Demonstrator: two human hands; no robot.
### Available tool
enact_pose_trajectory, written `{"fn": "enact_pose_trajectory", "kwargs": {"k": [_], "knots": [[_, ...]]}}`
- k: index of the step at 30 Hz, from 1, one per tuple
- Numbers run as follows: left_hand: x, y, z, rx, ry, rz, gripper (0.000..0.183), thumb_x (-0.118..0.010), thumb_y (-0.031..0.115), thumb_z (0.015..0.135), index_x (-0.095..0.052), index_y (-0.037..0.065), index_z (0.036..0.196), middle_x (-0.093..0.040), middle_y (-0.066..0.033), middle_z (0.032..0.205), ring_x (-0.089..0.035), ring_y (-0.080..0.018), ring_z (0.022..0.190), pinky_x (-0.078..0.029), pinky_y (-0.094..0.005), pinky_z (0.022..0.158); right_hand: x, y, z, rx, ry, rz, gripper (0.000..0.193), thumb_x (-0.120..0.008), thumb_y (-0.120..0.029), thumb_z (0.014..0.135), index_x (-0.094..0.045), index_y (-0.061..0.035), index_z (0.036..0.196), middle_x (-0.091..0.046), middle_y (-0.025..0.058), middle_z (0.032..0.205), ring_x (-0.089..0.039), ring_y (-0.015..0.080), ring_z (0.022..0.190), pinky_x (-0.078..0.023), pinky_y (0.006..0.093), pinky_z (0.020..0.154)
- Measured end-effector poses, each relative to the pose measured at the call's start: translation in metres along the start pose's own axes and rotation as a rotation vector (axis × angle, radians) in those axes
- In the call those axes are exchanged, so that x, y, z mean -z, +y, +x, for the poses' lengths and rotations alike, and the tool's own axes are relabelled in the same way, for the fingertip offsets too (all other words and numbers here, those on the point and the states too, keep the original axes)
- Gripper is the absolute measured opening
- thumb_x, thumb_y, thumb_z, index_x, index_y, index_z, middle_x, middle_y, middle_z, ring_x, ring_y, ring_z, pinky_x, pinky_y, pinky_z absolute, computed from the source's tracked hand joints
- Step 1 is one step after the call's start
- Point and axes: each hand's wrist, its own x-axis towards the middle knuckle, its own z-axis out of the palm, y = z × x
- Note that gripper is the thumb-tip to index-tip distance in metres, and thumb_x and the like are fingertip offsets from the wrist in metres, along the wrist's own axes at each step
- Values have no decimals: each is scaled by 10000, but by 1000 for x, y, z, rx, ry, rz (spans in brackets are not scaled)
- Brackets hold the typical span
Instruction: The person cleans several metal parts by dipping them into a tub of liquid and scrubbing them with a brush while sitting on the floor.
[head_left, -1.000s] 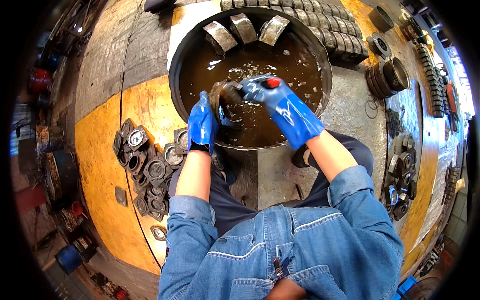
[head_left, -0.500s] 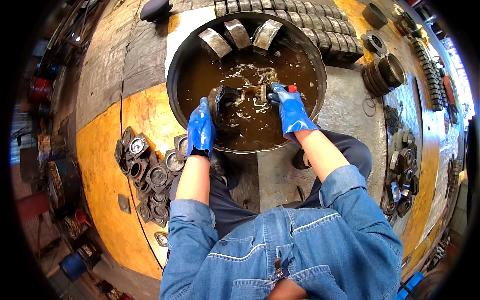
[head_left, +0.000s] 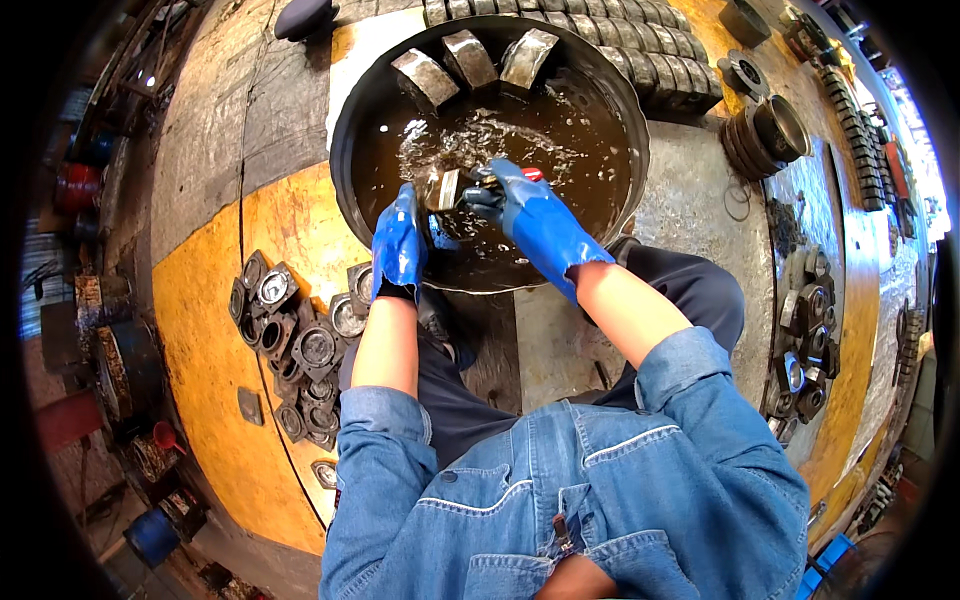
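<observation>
Both my hands wear blue rubber gloves and reach into a round metal basin (head_left: pixel 342 150) of murky brown liquid. My left hand (head_left: pixel 399 240) is closed on the left side of a dark, curved metal part (head_left: pixel 440 238), partly under the liquid. In my right hand (head_left: pixel 525 205) is a flat brush (head_left: pixel 450 190) with a red handle end; its head is against or just over the metal part. Splashes and foam hide much of the part. Three thick curved metal blocks (head_left: pixel 470 60) lean along the basin's far wall.
Rows of similar curved blocks (head_left: pixel 650 70) stand beyond the basin. Left lies a pile of flanged metal parts (head_left: pixel 315 347); right are stacked rings (head_left: pixel 765 140) and more small dark parts (head_left: pixel 808 310). A dark rounded object (head_left: pixel 305 17) sits at the far left.
My right hand has moved left with the brush, toward the metal part. The liquid now splashes over the part, which shows less. My left hand has barely shifted.
</observation>
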Motion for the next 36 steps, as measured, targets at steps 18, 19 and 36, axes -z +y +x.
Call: {"fn": "enact_pose_trajectory", "kwargs": {"k": [18,19,36], "knots": [[-7,-1,4,126,-22,-336,543,-478,405,1055,-654,-72,1247,-713,-201,1216,-654,-285,1125,-468,-379,985,47,-44,-47,204,75,-1037,499,-569,-480,976,-706,-2,1013,-706,46,828,-585,129,748,-491,295,714],[-5,-4,2,60,-9,-265,536,-475,398,1056,-656,-72,1240,-707,-216,1225,-653,-301,1140,-468,-384,986,53,-42,-38,136,105,-1022,425,-566,-430,989,-711,-36,1055,-712,58,864,-626,147,770,-513,285,722],[-14,-22,14,133,-97,-364,465,-414,332,1078,-631,-30,1273,-653,-276,1278,-622,-402,1184,-471,-419,993,35,0,-45,10,-145,-482,346,-576,-348,1014,-686,-56,1163,-722,82,949,-700,184,772,-554,325,671]]}}
